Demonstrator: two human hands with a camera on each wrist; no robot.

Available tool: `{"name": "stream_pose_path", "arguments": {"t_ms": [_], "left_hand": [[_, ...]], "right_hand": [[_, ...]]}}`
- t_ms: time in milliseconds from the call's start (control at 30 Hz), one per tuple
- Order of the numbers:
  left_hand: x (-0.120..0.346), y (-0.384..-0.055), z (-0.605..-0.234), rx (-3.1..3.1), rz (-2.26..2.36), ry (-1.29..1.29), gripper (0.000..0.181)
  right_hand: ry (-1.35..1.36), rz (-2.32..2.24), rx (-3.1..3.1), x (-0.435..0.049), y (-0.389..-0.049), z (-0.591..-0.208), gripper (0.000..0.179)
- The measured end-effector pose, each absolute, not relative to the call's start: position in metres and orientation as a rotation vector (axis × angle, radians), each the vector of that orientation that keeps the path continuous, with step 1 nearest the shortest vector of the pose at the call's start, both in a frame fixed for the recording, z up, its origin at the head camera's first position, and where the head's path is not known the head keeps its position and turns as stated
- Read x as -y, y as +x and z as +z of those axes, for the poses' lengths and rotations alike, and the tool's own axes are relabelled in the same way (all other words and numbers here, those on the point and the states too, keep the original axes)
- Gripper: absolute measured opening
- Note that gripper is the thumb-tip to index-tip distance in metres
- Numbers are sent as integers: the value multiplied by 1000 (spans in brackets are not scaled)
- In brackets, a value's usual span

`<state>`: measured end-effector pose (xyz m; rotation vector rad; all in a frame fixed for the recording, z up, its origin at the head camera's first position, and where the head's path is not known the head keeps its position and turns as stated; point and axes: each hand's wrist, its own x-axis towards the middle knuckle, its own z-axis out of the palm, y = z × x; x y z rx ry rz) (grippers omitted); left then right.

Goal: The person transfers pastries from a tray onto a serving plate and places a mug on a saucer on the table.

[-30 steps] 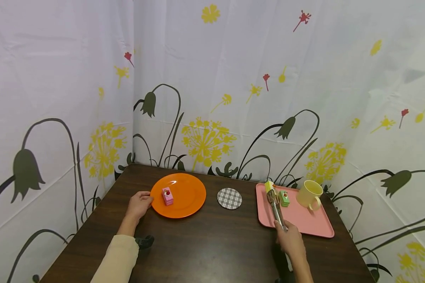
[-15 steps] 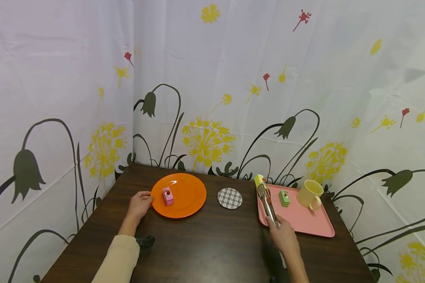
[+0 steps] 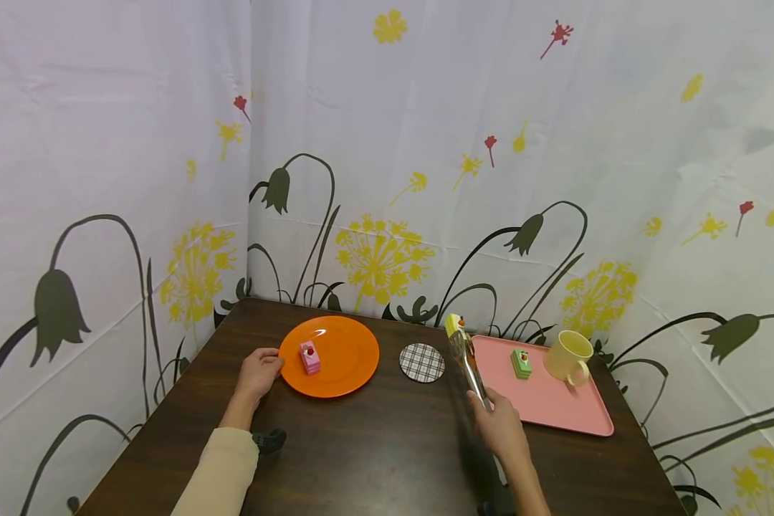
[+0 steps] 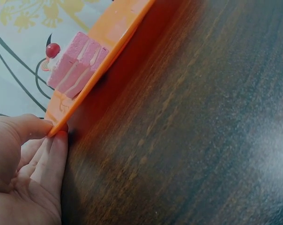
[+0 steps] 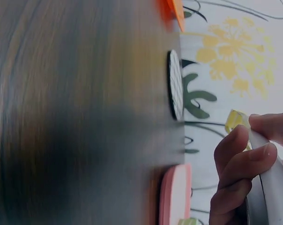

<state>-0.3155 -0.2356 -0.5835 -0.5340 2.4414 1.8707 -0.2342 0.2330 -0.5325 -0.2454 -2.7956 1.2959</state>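
My left hand (image 3: 259, 374) pinches the near left rim of an orange plate (image 3: 351, 358), thumb on top and fingers beneath, as the left wrist view shows. On that plate sits a pink toy cake slice (image 4: 78, 65) topped with a red cherry. In my right hand (image 3: 499, 423) is a pair of metal tongs (image 3: 469, 369). Their tips hold a yellow toy cake slice (image 3: 454, 325) in the air, just off the left edge of the pink tray (image 3: 548, 401). In the right wrist view the fingers curl round the tongs' handle, and the yellow slice is partly hidden behind them.
A green toy cake slice (image 3: 521, 364) and a pale yellow mug (image 3: 568, 356) stand on the pink tray. Between plate and tray lies a round checked coaster (image 3: 422, 362). A flower-print curtain (image 3: 387, 143) hangs behind the dark wooden table (image 3: 374, 444).
My right hand has moved left with the tongs, carrying the yellow cake slice from over the tray to beyond its left edge. The left hand keeps its hold on the plate.
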Motion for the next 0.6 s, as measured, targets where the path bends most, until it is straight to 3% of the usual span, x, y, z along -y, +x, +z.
{"name": "stream_pose_path", "arguments": {"t_ms": [600], "left_hand": [[236,-315,-587,-2473,1879,-518,48]], "right_hand": [[-41,1514,2771,-177,-236,-536,56]]}}
